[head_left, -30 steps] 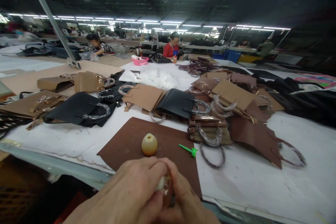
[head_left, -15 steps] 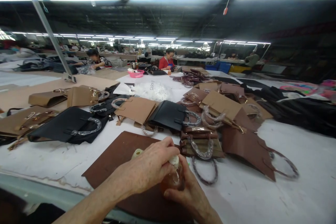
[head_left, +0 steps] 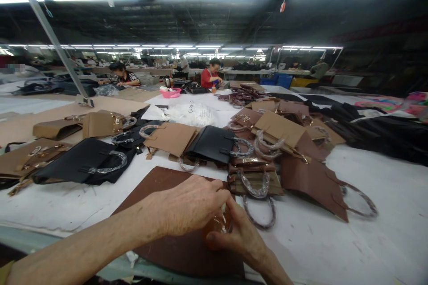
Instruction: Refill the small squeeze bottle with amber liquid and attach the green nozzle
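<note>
My right hand (head_left: 245, 234) is wrapped round a small bottle (head_left: 213, 237) of amber liquid, standing on or just over a brown leather-like sheet (head_left: 187, 256). Across the top of that bottle lies my left hand (head_left: 192, 205), its fingers closed at the neck, where a whitish cap showed a moment ago and is now covered. Just beyond my hands lies a brown handbag (head_left: 257, 182) with plastic-wrapped handles. A black handbag (head_left: 212, 144) rests to the left of it.
Several tan, black and brown bags spread over the white-covered table (head_left: 377, 249), including a brown bag (head_left: 312, 187) at right. A white plastic bag (head_left: 192, 113) and a pink basket (head_left: 170, 93) lie farther off. A metal pole (head_left: 50, 35) rises at left. Co-workers sit beyond.
My left hand has shifted slightly right and now hides the bottle's cap and the pale round thing that showed behind it. The view has tilted and shifted a little.
</note>
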Tool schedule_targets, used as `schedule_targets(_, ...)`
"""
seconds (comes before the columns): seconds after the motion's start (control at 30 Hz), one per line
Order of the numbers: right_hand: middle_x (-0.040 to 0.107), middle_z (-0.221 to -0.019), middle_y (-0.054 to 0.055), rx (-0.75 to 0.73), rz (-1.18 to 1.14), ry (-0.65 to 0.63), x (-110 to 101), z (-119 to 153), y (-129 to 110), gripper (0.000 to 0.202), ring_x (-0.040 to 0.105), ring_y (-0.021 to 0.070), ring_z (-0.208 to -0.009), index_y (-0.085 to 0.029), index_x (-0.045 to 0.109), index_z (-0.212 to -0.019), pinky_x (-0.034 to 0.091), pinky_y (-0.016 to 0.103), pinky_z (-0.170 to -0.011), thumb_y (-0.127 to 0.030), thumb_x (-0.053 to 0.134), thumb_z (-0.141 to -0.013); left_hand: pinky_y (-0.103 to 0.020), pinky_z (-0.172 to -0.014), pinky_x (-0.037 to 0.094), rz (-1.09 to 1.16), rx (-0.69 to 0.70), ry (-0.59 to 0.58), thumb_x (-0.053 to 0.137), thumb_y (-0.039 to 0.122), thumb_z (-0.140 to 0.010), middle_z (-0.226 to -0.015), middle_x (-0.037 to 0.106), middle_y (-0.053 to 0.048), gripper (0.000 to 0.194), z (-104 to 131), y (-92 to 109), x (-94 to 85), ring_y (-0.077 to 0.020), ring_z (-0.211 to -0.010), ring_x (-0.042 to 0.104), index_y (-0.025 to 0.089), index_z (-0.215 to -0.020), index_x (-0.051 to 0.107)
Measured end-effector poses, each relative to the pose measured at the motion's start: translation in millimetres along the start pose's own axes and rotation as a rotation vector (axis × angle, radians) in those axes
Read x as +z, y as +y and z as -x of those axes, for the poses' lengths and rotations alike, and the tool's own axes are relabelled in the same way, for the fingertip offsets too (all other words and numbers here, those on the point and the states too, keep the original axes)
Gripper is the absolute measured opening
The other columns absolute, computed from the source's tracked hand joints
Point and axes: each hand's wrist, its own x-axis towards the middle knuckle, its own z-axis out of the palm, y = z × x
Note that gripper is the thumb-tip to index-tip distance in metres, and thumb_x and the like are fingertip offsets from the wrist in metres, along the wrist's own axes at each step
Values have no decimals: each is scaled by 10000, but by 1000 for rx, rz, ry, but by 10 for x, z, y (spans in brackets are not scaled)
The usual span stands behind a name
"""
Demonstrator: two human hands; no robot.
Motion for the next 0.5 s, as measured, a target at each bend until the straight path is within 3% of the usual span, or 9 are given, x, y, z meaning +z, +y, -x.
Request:
schedule_targets(0.23, 572, -937, 4, 42, 2, 96, 185, -16, 151, 515, 548, 168, -792, -223, 454, -1103, 451, 269, -664, -188, 644, -625, -294, -510, 407, -76, -78, 65, 507, 124, -764, -852, 566, -28, 173, 49, 26, 128, -182, -598, 533, 165, -931, 490)
schedule_targets(0.5, 572, -921, 8, 9, 95, 203, 267, -13, 115, 472, 549, 164, -792, -216, 457, -1081, 465, 263, -676, -172, 595, -632, -303, -564, 419, -43, -142, 88, 504, 128, -748, -841, 578, -40, 145, 1, 52, 210, -201, -663, 563, 165, -889, 505)
